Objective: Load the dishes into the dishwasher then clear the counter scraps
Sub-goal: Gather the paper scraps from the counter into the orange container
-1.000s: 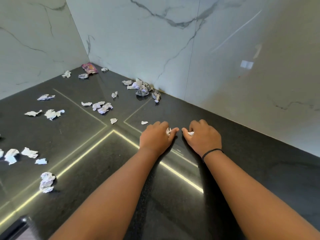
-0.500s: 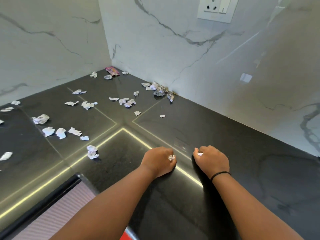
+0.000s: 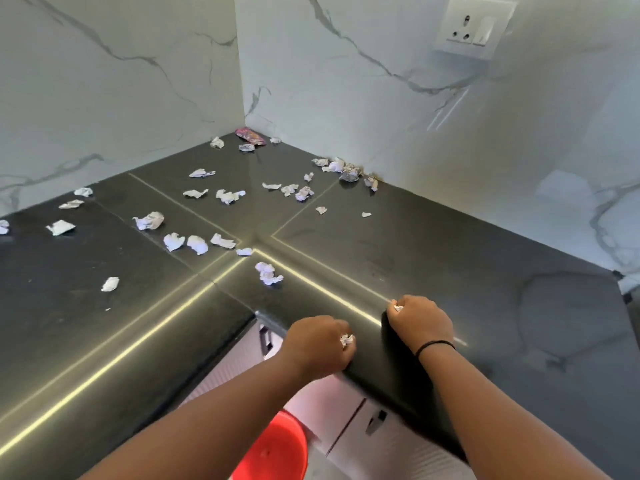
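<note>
**Corner tabletop, scraps in hand**

- Left hand [image 3: 320, 344]: fingers curled round a crumpled paper scrap [image 3: 346, 340], at the tabletop's [image 3: 485, 289] front edge.
- Right hand [image 3: 419, 322]: fist closed on a second scrap [image 3: 398, 308], resting on the dark surface at 3 o'clock of the left.
- Loose scraps [image 3: 268, 273]: scattered from 9 to 12 o'clock, a cluster [image 3: 346, 169] against the marble wall.
- Pink wrapper [image 3: 250, 136]: far corner, 12 o'clock.
- Red bucket [image 3: 273, 448]: on the floor, 6 o'clock.

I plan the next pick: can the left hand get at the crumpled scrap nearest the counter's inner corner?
Probably not yet: the left hand already grips a paper scrap, though nothing blocks the crumpled scrap.
</note>
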`<state>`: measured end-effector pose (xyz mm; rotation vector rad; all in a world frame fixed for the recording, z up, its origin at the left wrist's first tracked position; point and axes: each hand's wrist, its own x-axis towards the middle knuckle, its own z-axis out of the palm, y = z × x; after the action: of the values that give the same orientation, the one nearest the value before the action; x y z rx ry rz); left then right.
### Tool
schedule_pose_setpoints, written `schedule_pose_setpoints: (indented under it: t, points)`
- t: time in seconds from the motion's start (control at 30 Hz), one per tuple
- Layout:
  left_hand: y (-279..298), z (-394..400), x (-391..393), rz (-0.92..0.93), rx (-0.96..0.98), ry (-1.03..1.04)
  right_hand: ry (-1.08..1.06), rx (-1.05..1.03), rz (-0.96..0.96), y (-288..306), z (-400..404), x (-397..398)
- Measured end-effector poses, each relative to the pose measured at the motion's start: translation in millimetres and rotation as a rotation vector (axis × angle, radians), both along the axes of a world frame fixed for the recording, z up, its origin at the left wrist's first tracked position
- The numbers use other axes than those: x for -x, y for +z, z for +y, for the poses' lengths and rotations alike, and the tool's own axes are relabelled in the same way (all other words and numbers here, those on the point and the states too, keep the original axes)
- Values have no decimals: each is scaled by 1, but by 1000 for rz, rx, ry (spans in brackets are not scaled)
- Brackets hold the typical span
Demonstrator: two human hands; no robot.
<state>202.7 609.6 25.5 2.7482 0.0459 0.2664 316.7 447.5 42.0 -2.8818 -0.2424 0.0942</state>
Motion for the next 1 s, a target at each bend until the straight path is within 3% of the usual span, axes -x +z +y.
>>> schedule_pose_setpoints:
  t: [0.1,0.23,0.43,0.5,0.63,0.8,1.0]
  points:
    - [-5,29,53,-30,65,84,110,-38,-66,1,54,43]
    - [-23,35,108,32,162,87,244,-261,-194,-2,105,110]
    - [-94,32,159,317,503,273,295,-457,86,-77,115,181]
    - [-122,31,161,453,618,405,160,-468,307,-124,112,191]
    - [-186,24,156,509,1155,903,-425,-741,751,-217,95,197]
    - [-276,22,147,748,1283,941,-952,-897,1082,-307,80,197]
    - [-353,23,164,682,1431,1219,-1013,-900,1277,-380,86,201]
